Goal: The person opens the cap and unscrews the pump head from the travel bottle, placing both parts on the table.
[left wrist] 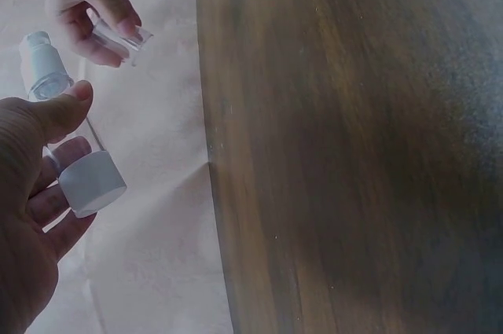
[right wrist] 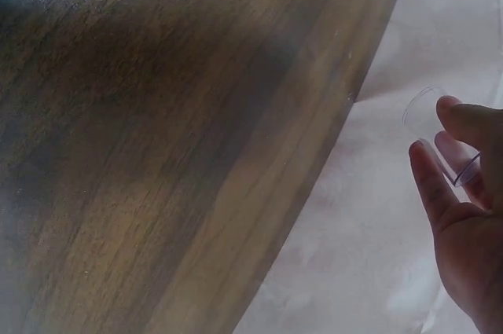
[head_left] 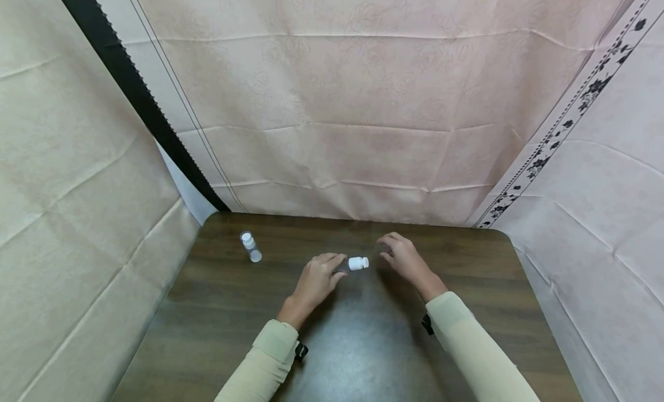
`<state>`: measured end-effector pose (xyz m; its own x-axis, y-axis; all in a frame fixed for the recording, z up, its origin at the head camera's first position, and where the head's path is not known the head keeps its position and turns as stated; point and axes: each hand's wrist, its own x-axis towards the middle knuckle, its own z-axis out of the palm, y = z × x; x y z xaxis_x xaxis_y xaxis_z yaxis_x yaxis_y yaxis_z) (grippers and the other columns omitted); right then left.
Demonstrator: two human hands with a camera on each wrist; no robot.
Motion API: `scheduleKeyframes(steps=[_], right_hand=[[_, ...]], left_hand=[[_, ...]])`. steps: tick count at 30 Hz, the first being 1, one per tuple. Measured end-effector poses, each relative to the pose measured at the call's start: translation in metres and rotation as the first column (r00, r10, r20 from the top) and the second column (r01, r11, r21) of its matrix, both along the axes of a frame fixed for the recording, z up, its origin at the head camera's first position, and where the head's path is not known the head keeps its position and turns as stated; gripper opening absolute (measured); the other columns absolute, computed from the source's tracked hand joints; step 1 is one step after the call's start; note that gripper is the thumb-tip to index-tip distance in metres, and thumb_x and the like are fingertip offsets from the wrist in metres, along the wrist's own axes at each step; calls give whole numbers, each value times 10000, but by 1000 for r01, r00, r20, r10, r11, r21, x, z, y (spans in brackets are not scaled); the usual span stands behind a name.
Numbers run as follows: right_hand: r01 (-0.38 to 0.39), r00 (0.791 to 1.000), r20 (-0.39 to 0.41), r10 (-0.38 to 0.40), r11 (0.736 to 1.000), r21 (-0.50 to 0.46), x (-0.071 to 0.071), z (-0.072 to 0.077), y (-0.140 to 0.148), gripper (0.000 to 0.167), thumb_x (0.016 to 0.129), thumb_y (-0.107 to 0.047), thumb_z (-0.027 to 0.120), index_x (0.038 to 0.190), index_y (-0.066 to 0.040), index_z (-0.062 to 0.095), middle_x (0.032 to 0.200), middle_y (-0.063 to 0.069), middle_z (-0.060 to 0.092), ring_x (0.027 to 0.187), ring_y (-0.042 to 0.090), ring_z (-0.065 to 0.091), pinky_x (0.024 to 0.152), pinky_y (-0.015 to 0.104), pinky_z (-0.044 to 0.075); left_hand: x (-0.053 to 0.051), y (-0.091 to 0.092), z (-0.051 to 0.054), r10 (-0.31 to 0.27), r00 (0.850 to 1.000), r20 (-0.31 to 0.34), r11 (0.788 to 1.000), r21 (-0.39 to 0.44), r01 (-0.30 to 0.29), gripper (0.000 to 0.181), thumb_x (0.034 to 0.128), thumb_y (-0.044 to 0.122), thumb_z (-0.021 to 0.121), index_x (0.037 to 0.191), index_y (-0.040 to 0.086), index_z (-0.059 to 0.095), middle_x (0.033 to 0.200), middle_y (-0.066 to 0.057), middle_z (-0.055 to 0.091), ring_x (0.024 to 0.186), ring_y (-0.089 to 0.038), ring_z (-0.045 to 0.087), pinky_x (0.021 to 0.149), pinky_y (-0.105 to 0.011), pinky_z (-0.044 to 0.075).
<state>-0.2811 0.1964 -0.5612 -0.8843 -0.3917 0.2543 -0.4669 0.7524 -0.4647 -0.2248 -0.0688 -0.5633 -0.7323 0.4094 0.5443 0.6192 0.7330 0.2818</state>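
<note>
My left hand grips a small clear pump bottle above the table, its white pump head pointing right. In the left wrist view the bottle's white base shows below the thumb, with the white pump collar at the other end. To the right, my right hand pinches a clear cap between thumb and fingers. The cap is apart from the bottle. Part of the bottle's clear body is hidden by my left fingers.
A second small clear bottle with a white top is on the brown wooden table, at the back left. Pale cloth hangs behind the table's back edge and along both sides.
</note>
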Motion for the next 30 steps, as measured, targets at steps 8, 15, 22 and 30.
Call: scheduleKeyframes(steps=[8,15,22,30], right_hand=[[0,1000,-6,1,995,100,-6,-8,-2,308,895,-27,789,1191,-7,707,1172,142,663,923,257,691,787,400,593],[11,998,59,-21,987,161,-11,-16,-3,301,905,-17,768,1194,25,694,1195,191,652,1049,344,681,877,469,580],[15,991,124,-41,978,207,-13,-22,-5,298,922,-13,748,1208,30,679,1228,211,635,1084,362,670,903,479,576],[-26,993,121,-5,967,252,-16,-29,-6,287,918,-1,742,1193,42,673,1192,216,638,1054,357,673,878,464,582]], left_hand=[[1,-1,-1,4,1000,11,1000,-11,-4,413,811,224,886,1185,104,759,1097,-71,770,991,-217,740,839,-402,598],[2,-1,-2,-2,1000,15,1000,-22,2,412,805,210,893,1178,98,759,1087,-70,769,985,-224,740,847,-419,597],[3,-1,-3,-7,1000,13,1000,-9,7,425,789,189,905,1176,93,759,1079,-68,769,975,-223,740,836,-418,597],[3,-2,-5,-1,1000,21,1000,-27,1,422,800,197,896,1185,99,755,1080,-61,768,992,-222,736,860,-409,592]])
